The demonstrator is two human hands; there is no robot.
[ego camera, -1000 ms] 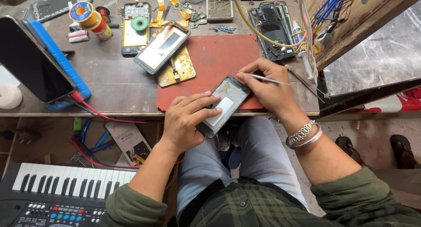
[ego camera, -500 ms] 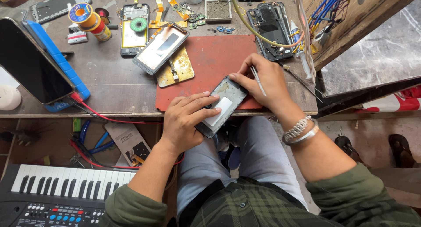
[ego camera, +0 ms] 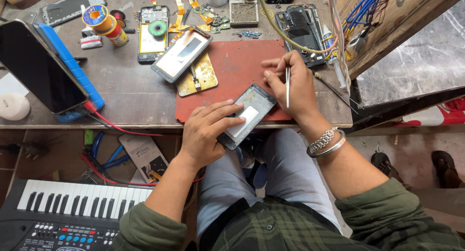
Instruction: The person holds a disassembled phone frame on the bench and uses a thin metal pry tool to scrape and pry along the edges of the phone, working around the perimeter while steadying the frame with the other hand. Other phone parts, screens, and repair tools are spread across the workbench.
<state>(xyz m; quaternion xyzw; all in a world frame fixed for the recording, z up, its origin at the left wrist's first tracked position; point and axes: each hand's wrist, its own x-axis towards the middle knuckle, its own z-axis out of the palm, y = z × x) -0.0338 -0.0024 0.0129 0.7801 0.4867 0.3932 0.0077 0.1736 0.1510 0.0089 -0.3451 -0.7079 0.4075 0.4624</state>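
Phone (ego camera: 247, 116) with its back off sits tilted at the front edge of the red mat (ego camera: 232, 67), half hanging over the table edge above the person's lap. Left hand (ego camera: 208, 130) pins it down, fingers spread flat across the lower half and over the white patch inside, thumb tucked under the near edge, so it's a loose flat hold rather than a fist. Right hand (ego camera: 290, 84) is just beside the phone's top corner, touching or nearly touching it. It's curled shut around thin metal tweezers (ego camera: 287, 86), which point down toward the phone. Another phone (ego camera: 181, 54) lies screen up on a brass plate (ego camera: 198, 79) further back on the mat, well apart from both hands.
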